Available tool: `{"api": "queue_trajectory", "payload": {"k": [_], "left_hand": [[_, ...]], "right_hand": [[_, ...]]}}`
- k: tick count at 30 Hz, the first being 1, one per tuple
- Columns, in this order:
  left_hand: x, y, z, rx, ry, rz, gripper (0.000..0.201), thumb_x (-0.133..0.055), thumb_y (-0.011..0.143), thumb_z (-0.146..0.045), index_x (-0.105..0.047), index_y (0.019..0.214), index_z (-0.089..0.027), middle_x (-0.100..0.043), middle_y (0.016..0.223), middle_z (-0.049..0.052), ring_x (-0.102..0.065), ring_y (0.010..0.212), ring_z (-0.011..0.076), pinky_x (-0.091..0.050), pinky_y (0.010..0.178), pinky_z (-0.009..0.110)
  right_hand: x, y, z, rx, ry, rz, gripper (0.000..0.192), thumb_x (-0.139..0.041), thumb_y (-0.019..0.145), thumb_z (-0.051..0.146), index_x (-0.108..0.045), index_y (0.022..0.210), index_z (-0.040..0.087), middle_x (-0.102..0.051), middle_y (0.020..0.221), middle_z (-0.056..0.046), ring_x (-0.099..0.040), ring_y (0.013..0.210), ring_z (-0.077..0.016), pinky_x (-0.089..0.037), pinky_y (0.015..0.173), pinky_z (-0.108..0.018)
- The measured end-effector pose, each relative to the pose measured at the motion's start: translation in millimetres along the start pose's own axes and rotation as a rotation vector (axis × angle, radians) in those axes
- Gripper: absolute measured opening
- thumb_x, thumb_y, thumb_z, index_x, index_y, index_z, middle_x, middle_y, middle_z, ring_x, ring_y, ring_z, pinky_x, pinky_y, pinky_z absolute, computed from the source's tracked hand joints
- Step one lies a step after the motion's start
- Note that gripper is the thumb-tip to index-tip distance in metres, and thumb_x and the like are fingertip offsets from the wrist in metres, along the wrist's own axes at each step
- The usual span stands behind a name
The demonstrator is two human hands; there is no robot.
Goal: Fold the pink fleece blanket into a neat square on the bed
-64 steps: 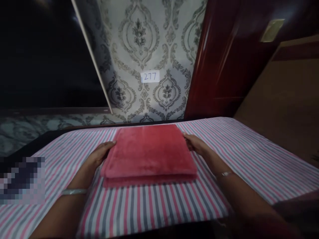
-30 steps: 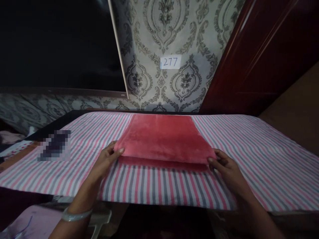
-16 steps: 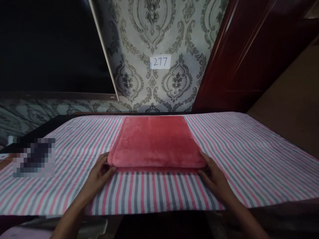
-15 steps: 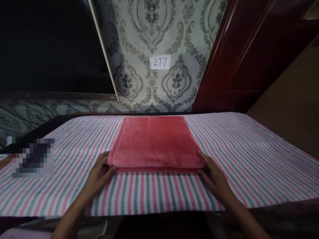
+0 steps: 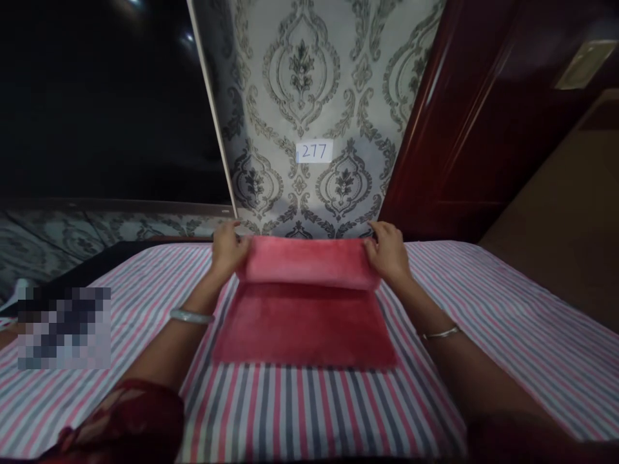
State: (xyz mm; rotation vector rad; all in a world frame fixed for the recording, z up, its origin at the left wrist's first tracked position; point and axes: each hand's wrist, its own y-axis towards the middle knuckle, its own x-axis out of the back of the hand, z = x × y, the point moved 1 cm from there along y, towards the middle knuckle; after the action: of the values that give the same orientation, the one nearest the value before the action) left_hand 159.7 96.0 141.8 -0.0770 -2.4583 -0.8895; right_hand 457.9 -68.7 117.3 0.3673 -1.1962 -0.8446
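Observation:
A plush red-pink blanket (image 5: 304,325) lies on the striped cloth (image 5: 300,412) before me. Its near layer is lifted and bent back toward the wall, so the lower layer shows flat in front. My left hand (image 5: 228,248) grips the raised layer at its far left corner. At the far right corner, my right hand (image 5: 388,250) is closed on the same layer. The fingertips of both hands are partly hidden behind the fabric, which is slightly blurred. A pale bangle (image 5: 191,316) circles my left wrist, and a thin bracelet (image 5: 441,334) my right.
Behind the table stands a patterned wall (image 5: 309,96) with a paper label (image 5: 314,151) reading 277. A large dark screen (image 5: 106,109) is at the left, a dark red wooden panel (image 5: 464,122) at the right. A pixelated patch covers something at the table's left.
Both hands have moved from the blanket's near corners up and away toward the wall, carrying the upper layer with them. The lower layer is now uncovered, and the view has shifted slightly.

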Motion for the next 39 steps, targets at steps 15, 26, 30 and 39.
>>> {"api": "queue_trajectory", "payload": {"k": [15, 26, 30, 39], "left_hand": [[-77.1, -54, 44, -0.402, 0.560, 0.543, 0.058, -0.035, 0.100, -0.048, -0.046, 0.148, -0.019, -0.047, 0.154, 0.013, -0.040, 0.144, 0.0291, -0.023, 0.120, 0.053], [-9.0, -50, 71, -0.362, 0.739, 0.459, 0.052, -0.034, 0.100, -0.039, -0.048, 0.148, -0.023, -0.041, 0.157, 0.009, -0.028, 0.149, 0.0311, -0.019, 0.118, 0.063], [0.2, -53, 60, -0.391, 0.766, 0.372, 0.051, -0.036, 0.099, -0.039, -0.052, 0.144, -0.021, -0.044, 0.155, 0.012, -0.029, 0.149, 0.0326, -0.017, 0.119, 0.063], [-22.4, -63, 49, -0.543, 0.770, 0.474, 0.069, -0.062, 0.084, -0.026, -0.043, 0.150, -0.017, -0.038, 0.158, 0.018, -0.028, 0.149, 0.0357, -0.015, 0.120, 0.062]], "right_hand": [[-82, -54, 7, 0.138, -0.117, 0.454, 0.049, -0.034, 0.103, 0.040, -0.049, 0.147, 0.022, -0.051, 0.150, -0.008, -0.043, 0.141, -0.0264, -0.026, 0.118, -0.049], [-70, -54, -2, 0.207, -0.156, 0.459, 0.053, -0.032, 0.103, 0.042, -0.043, 0.151, 0.023, -0.042, 0.157, -0.011, -0.034, 0.146, -0.0285, -0.025, 0.117, -0.055], [-50, -66, -5, 0.265, -0.251, 0.391, 0.059, -0.041, 0.100, 0.046, -0.039, 0.153, 0.023, -0.036, 0.159, -0.014, -0.027, 0.149, -0.0343, -0.019, 0.116, -0.062], [-37, -77, -13, 0.251, -0.224, 0.452, 0.076, -0.055, 0.085, 0.023, -0.031, 0.157, 0.022, -0.026, 0.164, -0.011, -0.022, 0.151, -0.0320, -0.020, 0.119, -0.058]]}}
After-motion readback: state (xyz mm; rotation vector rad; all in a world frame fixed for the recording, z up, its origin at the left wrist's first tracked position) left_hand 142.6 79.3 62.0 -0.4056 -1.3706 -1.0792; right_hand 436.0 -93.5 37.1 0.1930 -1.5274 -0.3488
